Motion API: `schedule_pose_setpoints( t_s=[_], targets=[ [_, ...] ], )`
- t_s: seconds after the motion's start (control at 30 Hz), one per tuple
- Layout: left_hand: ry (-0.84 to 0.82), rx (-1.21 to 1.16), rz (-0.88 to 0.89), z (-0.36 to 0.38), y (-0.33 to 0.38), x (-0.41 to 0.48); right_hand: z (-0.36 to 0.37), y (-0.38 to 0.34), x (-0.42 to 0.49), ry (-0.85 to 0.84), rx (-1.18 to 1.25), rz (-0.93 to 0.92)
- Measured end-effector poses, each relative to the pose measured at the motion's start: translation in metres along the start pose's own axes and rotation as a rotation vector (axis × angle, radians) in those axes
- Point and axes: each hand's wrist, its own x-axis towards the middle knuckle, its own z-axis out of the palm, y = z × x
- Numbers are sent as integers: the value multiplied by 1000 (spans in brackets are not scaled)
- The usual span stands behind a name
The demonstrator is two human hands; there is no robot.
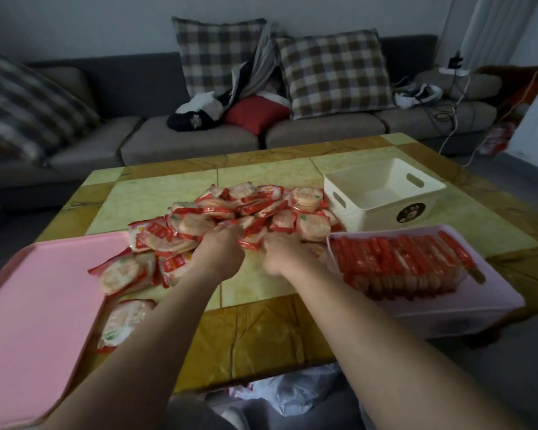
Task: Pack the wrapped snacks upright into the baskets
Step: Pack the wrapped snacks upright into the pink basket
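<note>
Head view: the loose wrapped snacks (230, 212) lie in a heap on the middle of the surface (261, 169), and the heap spreads toward the near left corner, where some packets touch a pink tray (44, 290). Both hands are at the near side of the heap. The left hand (221, 246) has its fingers curled down into the packets and seems to grip a few of them. The right hand (284, 252) is just beside it and blurred, so I cannot tell if its fingers hold anything.

At the near right corner the pink basket (494, 293) is already filled with upright rows. Behind it, near the far right edge, the white basket (370, 212) has nothing inside.

To do this step well, I think it is better to collect a small stack with the flat faces together. Both hands should squeeze it at the ends, and it should be turned on edge before it goes against one wall of the white basket, so that it does not fall flat.
</note>
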Motion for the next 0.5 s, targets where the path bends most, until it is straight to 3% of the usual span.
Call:
schedule_pose_setpoints(
  t_s=[0.1,0.2,0.3,0.5],
  targets=[
    [-13,174,122,13,-1,15,21,1,-5,50,8,85],
    [-96,320,206,30,-5,22,30,2,-15,134,-76,-18],
    [-40,366,242,36,-13,19,30,9,-18,227,-108,-54],
    [-85,16,339,8,-16,-8,53,21,-11,44,-158,-63]
  ],
)
